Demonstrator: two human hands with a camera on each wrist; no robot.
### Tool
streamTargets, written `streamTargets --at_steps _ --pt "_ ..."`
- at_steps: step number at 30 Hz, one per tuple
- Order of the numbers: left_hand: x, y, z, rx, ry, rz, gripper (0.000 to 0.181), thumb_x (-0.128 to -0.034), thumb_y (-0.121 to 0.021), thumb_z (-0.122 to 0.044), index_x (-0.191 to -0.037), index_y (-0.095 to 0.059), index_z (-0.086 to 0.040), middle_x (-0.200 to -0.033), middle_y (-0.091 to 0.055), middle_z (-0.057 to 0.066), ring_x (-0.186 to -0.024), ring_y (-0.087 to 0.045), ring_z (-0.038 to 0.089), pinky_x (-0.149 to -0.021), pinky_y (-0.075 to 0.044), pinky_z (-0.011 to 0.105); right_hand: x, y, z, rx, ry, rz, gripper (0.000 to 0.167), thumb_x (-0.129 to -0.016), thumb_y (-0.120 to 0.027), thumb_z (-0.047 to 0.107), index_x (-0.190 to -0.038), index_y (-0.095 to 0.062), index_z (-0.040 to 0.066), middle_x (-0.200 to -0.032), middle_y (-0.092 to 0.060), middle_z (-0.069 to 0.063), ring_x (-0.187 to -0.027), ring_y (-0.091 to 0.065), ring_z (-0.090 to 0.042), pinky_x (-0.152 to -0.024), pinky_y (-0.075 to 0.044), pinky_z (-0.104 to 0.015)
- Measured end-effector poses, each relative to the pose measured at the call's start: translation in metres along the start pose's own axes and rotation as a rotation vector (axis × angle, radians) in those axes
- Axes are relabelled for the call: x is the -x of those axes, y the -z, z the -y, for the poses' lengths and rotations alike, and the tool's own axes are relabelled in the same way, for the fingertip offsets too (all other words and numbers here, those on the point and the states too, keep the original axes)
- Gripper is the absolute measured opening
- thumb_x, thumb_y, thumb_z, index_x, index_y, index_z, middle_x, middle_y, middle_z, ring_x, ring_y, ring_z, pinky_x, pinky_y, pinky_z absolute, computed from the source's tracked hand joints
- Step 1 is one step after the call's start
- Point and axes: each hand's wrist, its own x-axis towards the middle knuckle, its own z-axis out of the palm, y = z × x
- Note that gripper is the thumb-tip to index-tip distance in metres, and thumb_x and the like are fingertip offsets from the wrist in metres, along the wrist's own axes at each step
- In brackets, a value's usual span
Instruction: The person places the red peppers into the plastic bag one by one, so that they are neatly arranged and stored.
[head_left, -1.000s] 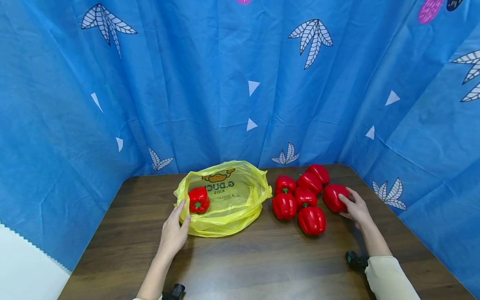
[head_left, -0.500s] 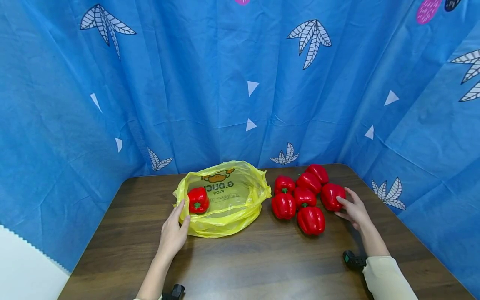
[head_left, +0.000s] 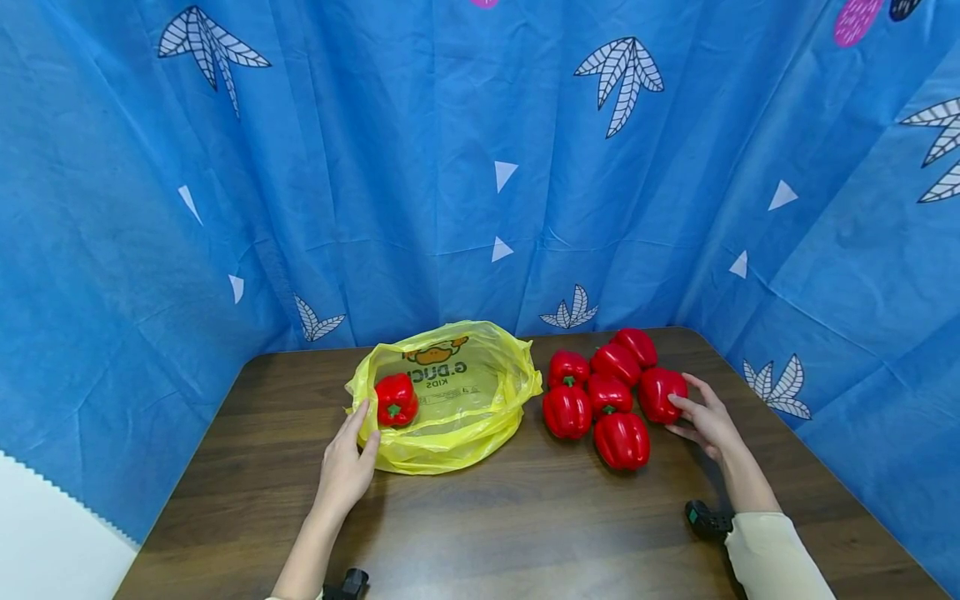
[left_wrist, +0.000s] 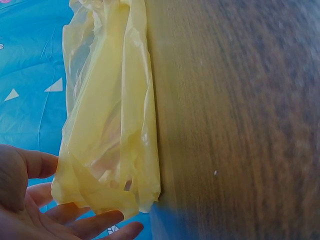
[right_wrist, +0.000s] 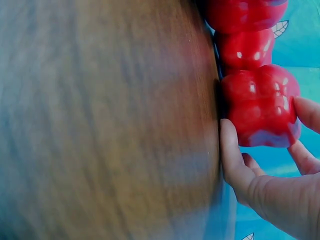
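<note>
Rightmost glossy red, lobed bell pepper (head_left: 658, 396): lay right on the brown wood-grain worktop (head_left: 517, 525), just left of your nearer right hand (head_left: 711, 422), fingers spread against it; long axis unclear. Your left hand (head_left: 348, 465), fingers spread, touched the left side of the yellow translucent plastic bag (head_left: 442, 457).
</note>
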Motion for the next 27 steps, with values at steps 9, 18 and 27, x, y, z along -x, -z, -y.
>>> streamTargets --at_steps 9,18,27 --pt "0.000 0.000 0.001 -0.002 0.002 0.001 0.058 -0.1008 -0.047 -0.017 -0.155 -0.027 -0.009 -0.158 -0.028 0.021 -0.146 -0.022 0.043 -0.116 -0.020 0.063 0.003 -0.003 0.002 0.067 0.006 -0.011 0.081 -0.099 -0.055 0.036 -0.158 -0.004 0.015 -0.155 -0.012 -0.030 -0.092 -0.057 -0.003 -0.085 -0.059 -0.038" --pt "0.000 0.002 0.000 0.001 0.006 -0.003 0.058 -0.1009 -0.047 -0.017 -0.155 -0.027 -0.010 -0.158 -0.027 0.022 -0.146 -0.024 0.044 -0.116 -0.020 0.063 0.003 -0.014 0.003 0.275 0.071 -0.055 0.096 -0.092 -0.067 0.031 -0.158 0.001 0.010 -0.147 -0.023 -0.036 -0.124 -0.042 -0.047 -0.081 -0.060 -0.036" --pt "0.000 0.001 -0.001 0.006 0.006 0.000 0.059 -0.1008 -0.048 -0.017 -0.155 -0.027 -0.009 -0.158 -0.028 0.020 -0.146 -0.023 0.043 -0.117 -0.020 0.061 0.005 -0.018 0.003 0.308 0.085 -0.100 0.093 -0.092 -0.066 0.028 -0.157 -0.003 0.008 -0.148 -0.024 -0.035 -0.127 -0.037 -0.050 -0.080 -0.060 -0.038"
